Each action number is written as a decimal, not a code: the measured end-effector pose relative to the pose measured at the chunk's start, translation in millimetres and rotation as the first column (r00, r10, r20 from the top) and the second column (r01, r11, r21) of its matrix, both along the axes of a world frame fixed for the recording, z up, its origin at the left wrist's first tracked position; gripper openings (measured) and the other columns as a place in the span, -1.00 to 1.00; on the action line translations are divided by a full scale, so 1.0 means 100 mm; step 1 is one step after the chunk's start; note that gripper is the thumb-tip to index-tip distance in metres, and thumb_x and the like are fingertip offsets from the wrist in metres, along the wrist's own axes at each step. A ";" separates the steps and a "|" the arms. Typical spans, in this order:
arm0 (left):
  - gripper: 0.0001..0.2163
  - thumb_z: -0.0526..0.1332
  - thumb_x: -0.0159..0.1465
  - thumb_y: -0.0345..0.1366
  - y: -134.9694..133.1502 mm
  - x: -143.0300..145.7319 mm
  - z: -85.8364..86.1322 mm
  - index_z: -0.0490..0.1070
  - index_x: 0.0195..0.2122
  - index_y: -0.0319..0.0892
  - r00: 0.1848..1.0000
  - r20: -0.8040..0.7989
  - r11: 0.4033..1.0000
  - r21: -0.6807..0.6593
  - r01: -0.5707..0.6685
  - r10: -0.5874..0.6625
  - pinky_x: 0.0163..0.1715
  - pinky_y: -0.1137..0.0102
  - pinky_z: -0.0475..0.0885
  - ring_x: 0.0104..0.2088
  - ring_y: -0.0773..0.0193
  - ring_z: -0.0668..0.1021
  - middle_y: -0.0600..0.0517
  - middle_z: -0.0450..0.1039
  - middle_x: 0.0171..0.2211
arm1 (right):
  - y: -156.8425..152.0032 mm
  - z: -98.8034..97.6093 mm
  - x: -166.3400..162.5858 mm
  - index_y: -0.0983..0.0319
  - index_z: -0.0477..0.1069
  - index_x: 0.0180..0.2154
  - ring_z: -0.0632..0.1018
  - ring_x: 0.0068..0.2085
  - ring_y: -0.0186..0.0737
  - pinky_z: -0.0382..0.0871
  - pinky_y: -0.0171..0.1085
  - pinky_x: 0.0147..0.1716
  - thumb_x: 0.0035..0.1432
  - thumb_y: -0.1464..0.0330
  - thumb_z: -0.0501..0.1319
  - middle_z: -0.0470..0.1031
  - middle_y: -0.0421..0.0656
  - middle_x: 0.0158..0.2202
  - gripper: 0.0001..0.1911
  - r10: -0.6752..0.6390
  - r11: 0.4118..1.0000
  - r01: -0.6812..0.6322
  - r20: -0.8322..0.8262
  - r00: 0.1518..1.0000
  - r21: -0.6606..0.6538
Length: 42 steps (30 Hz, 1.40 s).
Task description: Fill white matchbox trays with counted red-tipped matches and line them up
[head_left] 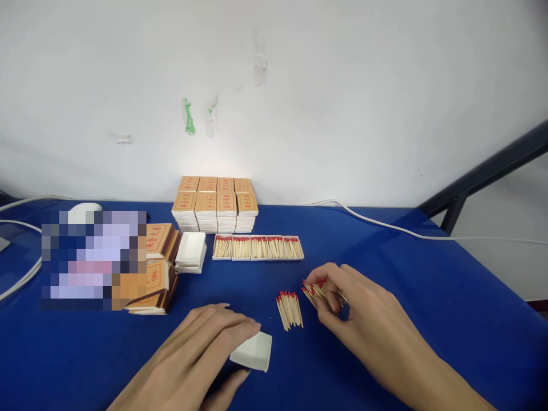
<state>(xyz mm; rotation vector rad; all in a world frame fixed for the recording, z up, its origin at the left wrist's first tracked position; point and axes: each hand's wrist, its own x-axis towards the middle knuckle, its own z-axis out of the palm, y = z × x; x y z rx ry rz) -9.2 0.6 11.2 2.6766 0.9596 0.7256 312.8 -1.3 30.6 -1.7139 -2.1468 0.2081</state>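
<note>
An empty white matchbox tray (256,350) sits near the front of the blue table, with the index finger and thumb of my left hand (188,354) around its left side. My right hand (363,311) is curled over a loose pile of red-tipped matches (314,290), its thumb and fingers closing on some of them; the fingers partly hide how many. Between both hands lies a small bunch of matches (290,311), heads pointing away. Behind it, several trays filled with matches (259,248) stand side by side in a row.
Empty white trays (190,249) are stacked left of the row. Stacked orange-topped matchboxes (208,204) stand by the wall. Flat orange sleeves (158,240) pile up at left, beside a blurred-out patch (94,260). A white cable (377,222) runs along the back right.
</note>
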 end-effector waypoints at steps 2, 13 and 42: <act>-0.65 0.24 0.60 -0.31 0.00 0.00 -0.01 0.42 0.37 0.03 1.000 -0.001 1.000 0.005 -0.004 0.004 0.39 0.42 0.53 0.21 0.30 0.73 0.10 0.70 0.20 | 0.00 0.00 0.00 0.03 0.46 -0.07 0.56 -0.39 -0.27 0.41 -0.29 -0.40 0.37 0.54 0.23 0.45 -0.36 -0.38 -0.74 -0.003 1.000 0.003 -0.011 1.000 -0.001; -0.73 0.20 0.64 -0.23 0.03 0.03 -0.01 0.48 0.31 0.02 0.999 0.032 0.999 0.045 -0.010 0.009 0.32 0.49 0.55 0.15 0.32 0.75 0.10 0.72 0.15 | -0.01 0.03 -0.01 0.03 0.46 -0.06 0.58 -0.34 -0.20 0.39 -0.24 -0.39 0.43 0.45 0.25 0.46 -0.32 -0.37 -0.82 -0.045 0.995 0.044 -0.015 0.999 -0.087; -0.69 0.25 0.62 -0.13 0.01 0.03 -0.07 0.45 0.34 0.08 0.999 0.023 0.999 0.020 -0.044 0.043 0.24 0.56 0.59 0.13 0.32 0.77 0.11 0.70 0.15 | -0.01 0.02 -0.03 0.04 0.49 -0.06 0.58 -0.36 -0.24 0.41 -0.27 -0.38 0.41 0.48 0.29 0.46 -0.33 -0.37 -0.80 -0.027 0.994 0.022 -0.049 0.998 -0.104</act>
